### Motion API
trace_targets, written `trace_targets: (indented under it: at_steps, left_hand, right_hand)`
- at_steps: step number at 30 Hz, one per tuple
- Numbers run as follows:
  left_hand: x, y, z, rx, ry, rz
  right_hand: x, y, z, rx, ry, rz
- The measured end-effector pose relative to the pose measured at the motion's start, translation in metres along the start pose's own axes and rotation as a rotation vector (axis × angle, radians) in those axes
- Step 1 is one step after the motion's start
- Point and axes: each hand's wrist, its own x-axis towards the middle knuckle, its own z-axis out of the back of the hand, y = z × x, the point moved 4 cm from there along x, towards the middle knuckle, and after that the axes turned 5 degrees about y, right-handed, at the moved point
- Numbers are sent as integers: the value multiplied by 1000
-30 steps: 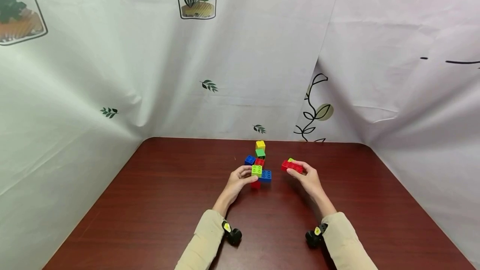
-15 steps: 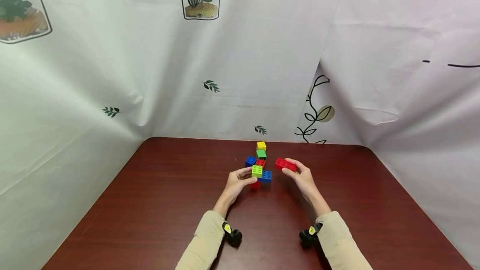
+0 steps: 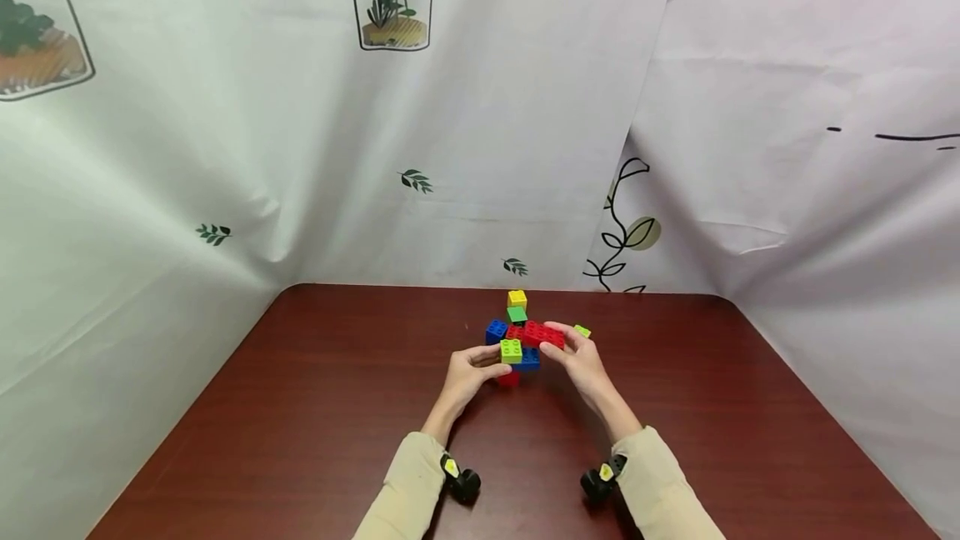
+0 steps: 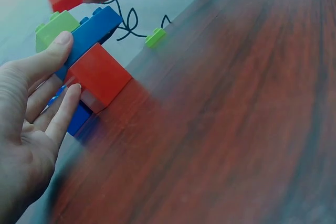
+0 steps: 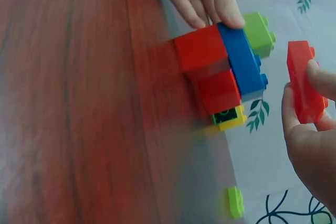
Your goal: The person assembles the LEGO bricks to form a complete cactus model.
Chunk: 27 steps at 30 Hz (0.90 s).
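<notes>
My left hand holds a built stack of toy building bricks, thumb against the near side and fingers reaching round behind. On top of the stack is a lime green brick; below it a long blue brick juts right, over a large red brick near the table. Another blue brick shows at the stack's far left. My right hand pinches a long red brick between thumb and fingers. That brick hangs above the blue one, with a gap showing between them in the right wrist view.
Behind the stack are a green brick and a yellow brick. A loose lime green brick lies on the brown table beyond my right hand. A white patterned cloth hangs behind the table's far edge.
My right hand has moved left with the long red brick, which now overlaps the stack in the head view. The loose lime green brick shows again behind that hand. My left hand stays put.
</notes>
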Motion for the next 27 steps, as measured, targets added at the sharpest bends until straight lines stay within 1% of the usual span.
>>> trace_targets:
  at_steps: [2,3,5,9,10,14,21,27]
  left_hand:
    - [-1,1,-1,-6,2,7]
    - [-3,-3,-1,-2,7,4]
    - [-2,-2,-1,4,10,3]
    - [-2,-3,-2,4,10,20]
    - [-1,0,-2,0,9,28]
    - [-1,-1,-2,-16,27,41]
    - [0,4,-2,-5,51,47]
    - [2,4,0,-16,60,43]
  right_hand:
    - [1,2,-3,-12,2,17]
    - [1,3,-5,-23,-3,26]
    - [2,3,-8,-38,-16,41]
    - [4,3,-15,-17,-42,59]
    - [4,3,-18,-9,-41,61]
    - [5,4,-24,1,-23,71]
    - [5,7,-28,26,-13,60]
    - [6,10,-32,-15,-7,116]
